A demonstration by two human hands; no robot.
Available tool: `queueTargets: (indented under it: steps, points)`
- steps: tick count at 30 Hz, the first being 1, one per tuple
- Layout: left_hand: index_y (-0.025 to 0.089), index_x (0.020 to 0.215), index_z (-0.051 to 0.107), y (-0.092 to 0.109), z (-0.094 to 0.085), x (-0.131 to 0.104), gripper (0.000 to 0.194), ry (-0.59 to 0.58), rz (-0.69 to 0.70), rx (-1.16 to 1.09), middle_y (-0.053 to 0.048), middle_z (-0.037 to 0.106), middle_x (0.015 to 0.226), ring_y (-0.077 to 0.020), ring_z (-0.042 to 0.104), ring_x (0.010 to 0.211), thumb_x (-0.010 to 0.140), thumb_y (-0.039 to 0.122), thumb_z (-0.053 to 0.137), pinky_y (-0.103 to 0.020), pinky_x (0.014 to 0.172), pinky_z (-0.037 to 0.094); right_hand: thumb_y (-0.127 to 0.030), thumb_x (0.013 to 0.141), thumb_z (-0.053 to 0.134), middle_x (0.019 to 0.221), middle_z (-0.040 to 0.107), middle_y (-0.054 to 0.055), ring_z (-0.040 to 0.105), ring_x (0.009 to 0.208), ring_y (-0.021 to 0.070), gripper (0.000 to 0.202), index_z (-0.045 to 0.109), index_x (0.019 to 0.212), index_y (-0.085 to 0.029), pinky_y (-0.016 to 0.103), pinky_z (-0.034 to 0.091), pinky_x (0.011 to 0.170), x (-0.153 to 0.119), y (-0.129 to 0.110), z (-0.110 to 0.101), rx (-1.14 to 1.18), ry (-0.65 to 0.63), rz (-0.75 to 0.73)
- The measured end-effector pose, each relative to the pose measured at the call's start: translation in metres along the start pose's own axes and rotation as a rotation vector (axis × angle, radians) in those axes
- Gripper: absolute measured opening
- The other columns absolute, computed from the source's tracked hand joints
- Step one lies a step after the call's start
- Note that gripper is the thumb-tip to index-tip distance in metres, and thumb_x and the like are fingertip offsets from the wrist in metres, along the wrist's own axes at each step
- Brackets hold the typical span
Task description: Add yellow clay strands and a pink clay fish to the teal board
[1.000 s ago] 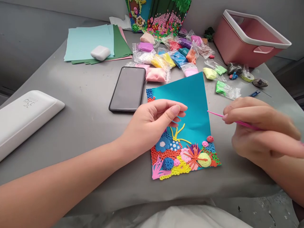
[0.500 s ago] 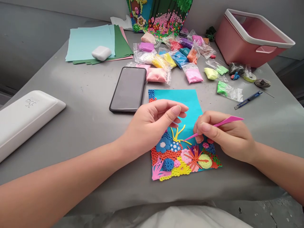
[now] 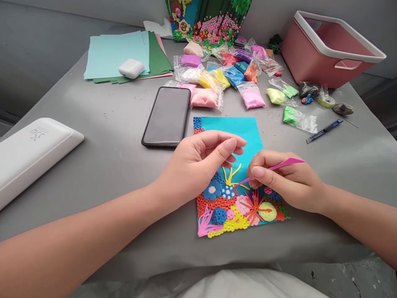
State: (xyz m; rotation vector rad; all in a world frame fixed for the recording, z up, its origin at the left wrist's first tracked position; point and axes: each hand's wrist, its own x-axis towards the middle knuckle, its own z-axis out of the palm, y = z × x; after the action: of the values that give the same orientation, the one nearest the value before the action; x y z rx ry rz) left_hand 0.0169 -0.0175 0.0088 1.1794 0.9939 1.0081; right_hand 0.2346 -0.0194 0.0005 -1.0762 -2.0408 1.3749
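Note:
My right hand (image 3: 283,178) pinches a pink clay modelling tool (image 3: 290,162) like a pen. The tool's thin tip meets the base of the yellow clay strands (image 3: 230,177) on a blue card (image 3: 238,128). My left hand (image 3: 206,161) hovers over the card's left side with fingers curled and thumb against them; whatever may be between them is hidden. Around the tip lie a blue clay flower (image 3: 212,190) and a white-dotted blue clay piece (image 3: 228,192). Lower down are an orange clay burst (image 3: 256,209), a pale yellow disc (image 3: 267,211) and pink clay strands (image 3: 207,223).
A black phone (image 3: 167,118) lies left of the card, a white power bank (image 3: 37,153) farther left. Behind are bags of coloured clay (image 3: 204,98), paper sheets (image 3: 116,54) with a white case (image 3: 132,68), and a pink bin (image 3: 310,54). A utility knife (image 3: 324,131) lies right.
My right hand has moved left and slightly down, bringing the pink tool's tip left to the base of the yellow strands. My left hand has stayed nearly still.

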Motion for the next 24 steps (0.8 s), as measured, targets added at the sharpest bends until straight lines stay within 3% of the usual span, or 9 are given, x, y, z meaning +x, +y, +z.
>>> queueTargets:
  steps: [12,15,20,24]
  points:
    - [0.021,0.093,0.077,0.003,0.001,0.000,0.026,0.019,-0.017,0.114,-0.004,0.079,0.095,-0.0181,0.072,0.090,0.090,0.045,0.070,-0.025,0.074,0.058,-0.036,0.104,0.049,0.068,0.062,-0.001,0.052,0.059,0.0099,0.031,0.058,0.080,-0.019,0.023,0.042,0.056,0.002,-0.002,0.001,-0.123,0.008,-0.146]
    - [0.021,0.095,0.077,0.003,0.001,-0.001,0.027,0.023,-0.014,0.136,-0.005,0.079,0.096,-0.0191,0.072,0.090,0.090,0.047,0.070,-0.026,0.074,0.058,-0.038,0.103,0.051,0.068,0.062,0.000,0.054,0.060,0.0106,0.032,0.059,0.079,-0.019,0.023,0.044,0.057,0.003,-0.003,0.002,-0.061,0.015,-0.111]
    - [0.020,0.095,0.075,0.002,0.000,0.000,0.025,-0.007,0.000,0.125,-0.004,0.079,0.097,-0.0177,0.073,0.093,0.092,0.044,0.068,-0.025,0.077,0.058,-0.047,0.099,0.058,0.067,0.061,0.000,0.059,0.058,0.0117,0.035,0.059,0.077,-0.020,0.024,0.047,0.052,0.006,-0.002,-0.003,0.251,0.201,0.018]
    - [0.021,0.107,0.069,0.000,0.000,0.003,0.023,-0.051,0.014,0.073,-0.002,0.079,0.092,-0.0175,0.075,0.093,0.089,0.036,0.074,-0.025,0.080,0.058,-0.056,0.092,0.065,0.070,0.062,0.002,0.061,0.061,0.0146,0.038,0.062,0.080,-0.021,0.027,0.050,0.051,0.006,0.001,-0.009,0.130,0.317,-0.069]
